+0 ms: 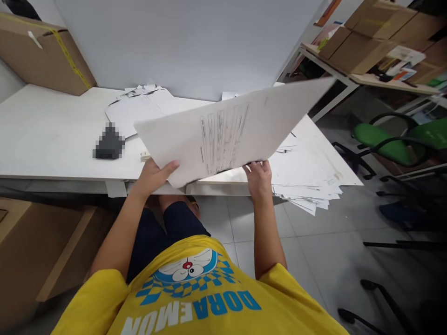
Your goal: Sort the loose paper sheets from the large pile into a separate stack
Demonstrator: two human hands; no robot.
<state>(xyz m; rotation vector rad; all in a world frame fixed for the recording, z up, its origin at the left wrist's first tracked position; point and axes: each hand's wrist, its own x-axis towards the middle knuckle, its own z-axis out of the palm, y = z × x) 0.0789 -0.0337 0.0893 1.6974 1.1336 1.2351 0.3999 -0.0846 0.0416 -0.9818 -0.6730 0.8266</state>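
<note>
A large printed sheet of paper (226, 130) is held up at a slant over the table's front edge; whether it is one sheet or several I cannot tell. My left hand (153, 176) grips its lower left corner, thumb on the printed face and fingers behind. At the lower right edge, my right hand (259, 177) pinches the paper, its fingertips partly hidden behind it. Right of that hand lies a loose stack of papers (307, 188), overhanging the front edge. Another pile of papers (139, 109) rests behind the left hand, next to a dark pixelated object (110, 143).
The white table (45, 139) runs along a grey panel (188, 42). A cardboard box (45, 56) stands at its left end, and an open carton (45, 246) is below left. Green chairs (380, 139) and a shelf with boxes (366, 46) are at the right.
</note>
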